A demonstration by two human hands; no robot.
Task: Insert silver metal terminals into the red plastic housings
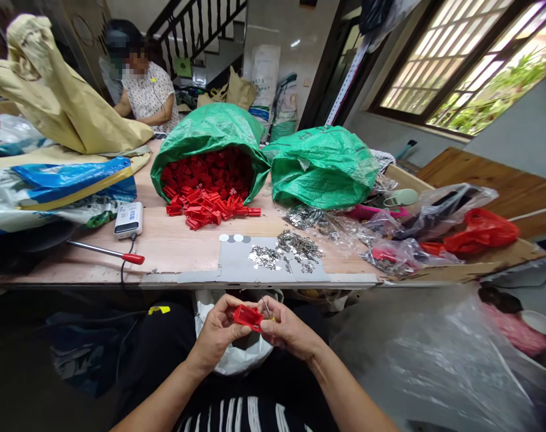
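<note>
Between my two hands, over my lap, is a small red plastic part [248, 317] with an open hollow. My left hand [219, 333] pinches its left end between thumb and fingers. My right hand [287, 329] has its thumb at the right end and also holds a thin metal tool [266, 306] with a yellowish piece near its base. Below the hands a white sack [241, 360] hangs open under the table edge. Small silvery metal pieces [295, 249] lie on a grey sheet [230, 264] on the table in front of me.
A green sack [214, 123] spills red parts [205, 204] on the table [174, 243]; another green sack [322, 168] stands beside it. Left are a power bank [129, 220] and a red-tipped rod [132, 258]. Plastic bags [480, 231] lie right. A person [151, 96] sits behind.
</note>
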